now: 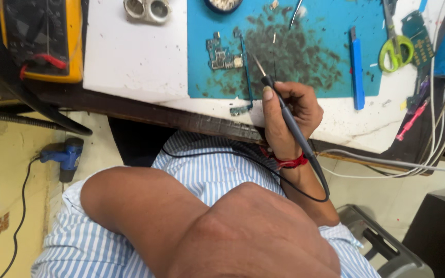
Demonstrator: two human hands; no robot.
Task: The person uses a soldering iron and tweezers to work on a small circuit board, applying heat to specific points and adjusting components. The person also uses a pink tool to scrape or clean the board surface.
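Observation:
My right hand (290,117) grips a thin black pen-shaped iron (284,110) like a pencil. Its metal tip (257,63) points up-left over the stained blue work mat (315,31). The tip hovers just right of a small phone circuit board (224,54) and a long narrow board strip (244,72) lying on the mat. The iron's black cable (263,167) loops down across my striped shirt. A red thread band (290,162) circles the right wrist. My bent left arm (207,226) fills the foreground, and its hand is out of sight.
A yellow multimeter (42,38) with leads sits at the far left. On the white bench top are two metal cylinders (147,9), a blue cutter (356,67), green-handled scissors (395,49) and a bundle of white cables (439,128). A blue tool (64,154) lies on the floor.

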